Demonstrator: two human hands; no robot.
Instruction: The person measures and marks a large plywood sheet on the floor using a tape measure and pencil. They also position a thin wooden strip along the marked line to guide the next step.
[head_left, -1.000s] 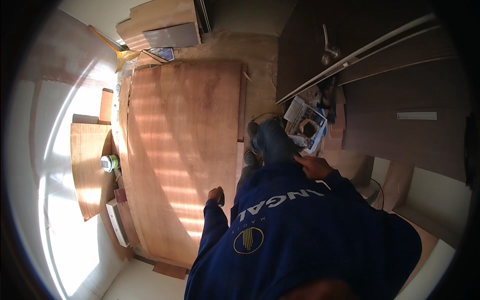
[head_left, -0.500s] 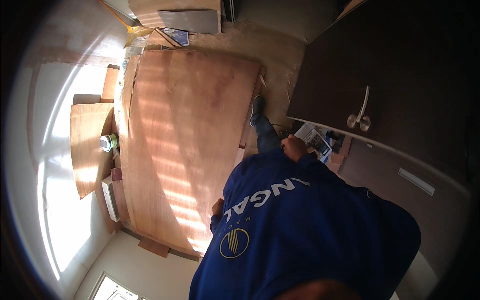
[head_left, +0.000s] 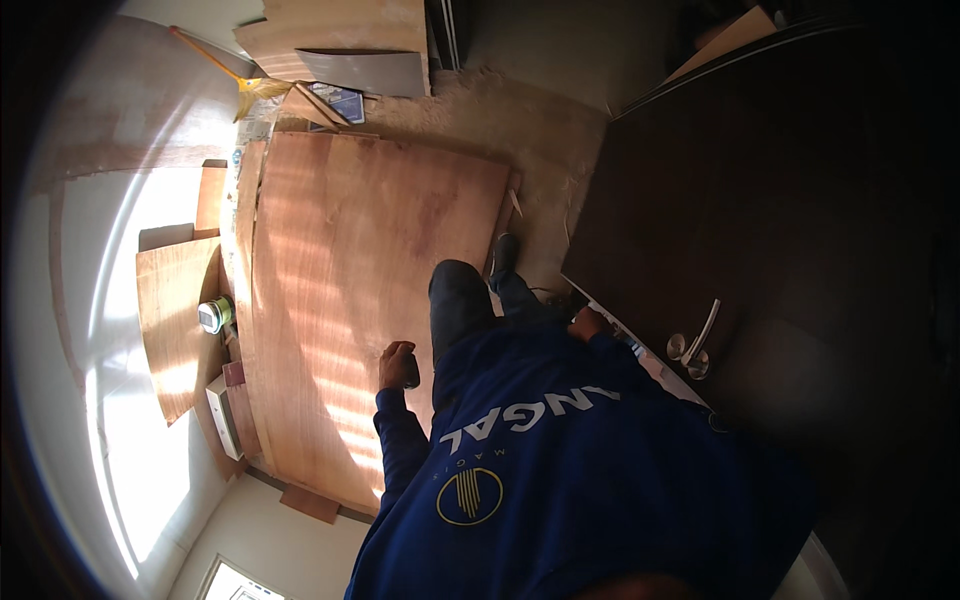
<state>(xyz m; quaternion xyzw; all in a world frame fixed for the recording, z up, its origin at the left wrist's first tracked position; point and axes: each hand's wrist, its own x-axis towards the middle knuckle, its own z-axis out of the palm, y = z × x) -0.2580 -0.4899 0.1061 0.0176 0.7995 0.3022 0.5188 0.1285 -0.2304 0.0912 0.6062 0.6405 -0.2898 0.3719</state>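
My left hand (head_left: 397, 362) is raised over a large reddish plywood sheet (head_left: 370, 240). Its fingers curl round a small dark object (head_left: 411, 372) whose kind I cannot make out. At my right side, my right hand (head_left: 590, 323) is closed beside the edge of a dark brown door (head_left: 730, 210). Whether that hand contains anything is hidden. A metal lever handle (head_left: 697, 350) sits on the door, a short way right of this hand. My left knee (head_left: 457, 285) is bent at the sheet's right side.
Along the left wall lean smaller plywood pieces (head_left: 180, 320), with a green-and-white tub (head_left: 214, 314) near them. A white box (head_left: 223, 416) stands nearby. Farther away are a yellow broom (head_left: 262, 88), a grey panel (head_left: 365, 72) and the dusty floor (head_left: 500, 110).
My left hand has come forward from beside my body, showing the dark object. My left knee has come up into view. The door now covers most of the papers on the right.
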